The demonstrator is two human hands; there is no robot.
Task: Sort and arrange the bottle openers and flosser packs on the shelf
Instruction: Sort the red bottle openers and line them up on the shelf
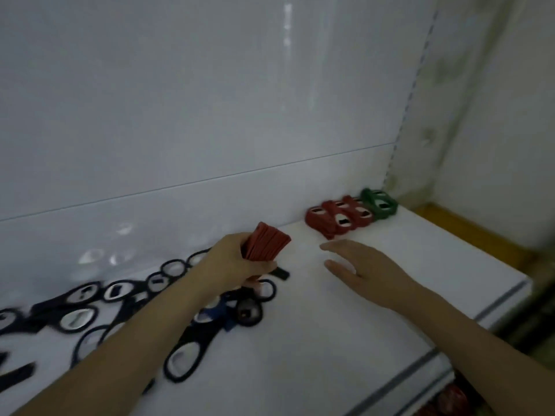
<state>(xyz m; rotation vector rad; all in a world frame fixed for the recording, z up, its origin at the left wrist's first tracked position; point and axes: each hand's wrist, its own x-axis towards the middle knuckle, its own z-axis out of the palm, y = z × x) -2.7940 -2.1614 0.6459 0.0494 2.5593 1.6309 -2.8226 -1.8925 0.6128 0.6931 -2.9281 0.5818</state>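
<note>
My left hand [234, 261] grips a bundle of red bottle openers [265, 242], their ends fanning up toward the back wall. My right hand [365, 270] hovers flat over the white shelf [345, 325] just to the right, fingers straight and holding nothing. At the back right corner lie a row of red bottle openers [338, 219] and a small stack of green bottle openers [379, 204]. Several black bottle openers [99, 301] sprawl in a loose pile across the left half of the shelf, with a blue bottle opener [214, 313] partly under my left forearm.
A white back panel [210, 100] rises behind the shelf. The shelf's front edge [450, 349] runs diagonally at the right, with a slotted upright [405, 115] at the back right corner. Something red [453, 397] shows on a lower level at the bottom right.
</note>
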